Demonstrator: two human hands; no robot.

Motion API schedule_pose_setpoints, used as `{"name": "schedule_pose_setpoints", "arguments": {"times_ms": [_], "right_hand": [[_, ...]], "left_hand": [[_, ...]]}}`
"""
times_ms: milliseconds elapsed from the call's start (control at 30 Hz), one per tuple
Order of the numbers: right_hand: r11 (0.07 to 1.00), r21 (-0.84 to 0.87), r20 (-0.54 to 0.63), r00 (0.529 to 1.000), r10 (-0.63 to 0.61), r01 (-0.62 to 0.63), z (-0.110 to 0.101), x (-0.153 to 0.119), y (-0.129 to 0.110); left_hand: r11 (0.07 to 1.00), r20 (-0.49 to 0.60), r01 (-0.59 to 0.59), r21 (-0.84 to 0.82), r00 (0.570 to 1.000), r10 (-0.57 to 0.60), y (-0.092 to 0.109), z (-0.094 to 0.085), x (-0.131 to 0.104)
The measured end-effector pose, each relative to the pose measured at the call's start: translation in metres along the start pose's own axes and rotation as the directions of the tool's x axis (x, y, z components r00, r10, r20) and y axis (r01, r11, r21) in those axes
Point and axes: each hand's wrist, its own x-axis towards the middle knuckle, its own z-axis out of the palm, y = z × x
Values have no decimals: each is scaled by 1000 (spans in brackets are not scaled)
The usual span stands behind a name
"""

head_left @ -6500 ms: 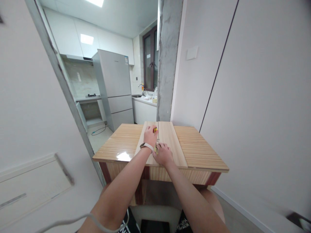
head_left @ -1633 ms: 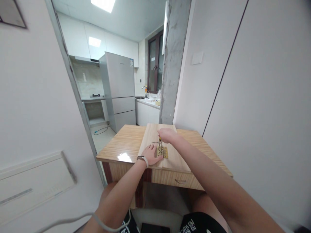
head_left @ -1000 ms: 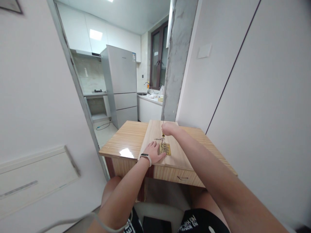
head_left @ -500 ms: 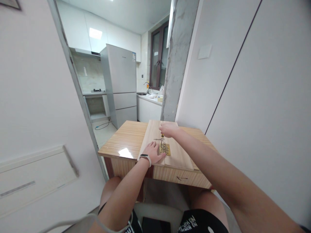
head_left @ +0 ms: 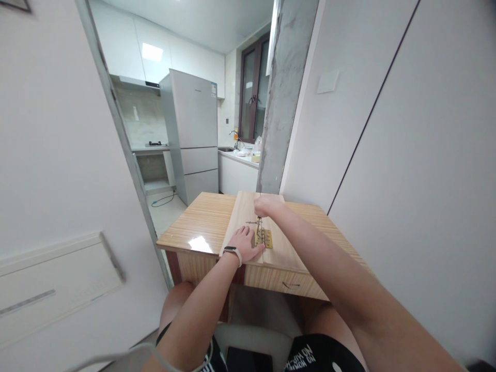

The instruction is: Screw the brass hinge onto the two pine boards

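A brass-coloured hinge (head_left: 267,239) lies across the seam between two pale wooden boards (head_left: 242,209) on the table. My right hand (head_left: 267,206) is closed around the handle of a screwdriver (head_left: 259,223), its shaft pointing down at the hinge's left part. The fist hides most of the handle. Flat on the left board, fingers spread, my left hand (head_left: 245,244) has its thumb by the near edge of the hinge. Small dark pieces (head_left: 251,222) lie just beyond the hinge, too small to make out.
The striped wooden table (head_left: 201,214) has a drawer with a handle (head_left: 290,284) in front. A wall (head_left: 387,181) rises close on the right. Beyond the doorway stand a grey fridge (head_left: 197,113) and a sink counter (head_left: 240,170).
My right hand has turned slightly around the screwdriver handle, and the right forearm and elbow have shifted. My left hand and the hinge stay where they were.
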Motion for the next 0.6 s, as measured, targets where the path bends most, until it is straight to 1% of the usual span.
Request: {"name": "schedule_pose_setpoints", "arguments": {"times_ms": [67,133,300,367,467,600], "right_hand": [[998,-57,78,997,2,3,-1,-2,0],[996,-82,95,995,-28,36,0,-6,2],[981,-117,6,987,-158,157,9,-15,9],[974,-139,-7,983,-181,179,12,-15,10],[970,-163,18,984,-179,179,12,-12,8],[979,-143,57,989,-140,147,8,-7,4]], "left_hand": [[1000,1,-1,0,1000,1,0,0,0],[1000,4,0,-7,1000,0,-1,0,-1],[1000,-7,7,-9,1000,-7,-1,1,-1],[1000,-10,4,-1,1000,-4,-1,1,-1],[1000,-6,1,25,1000,-1,2,-1,-1],[998,2,7,69,1000,-8,4,-5,-1]]}}
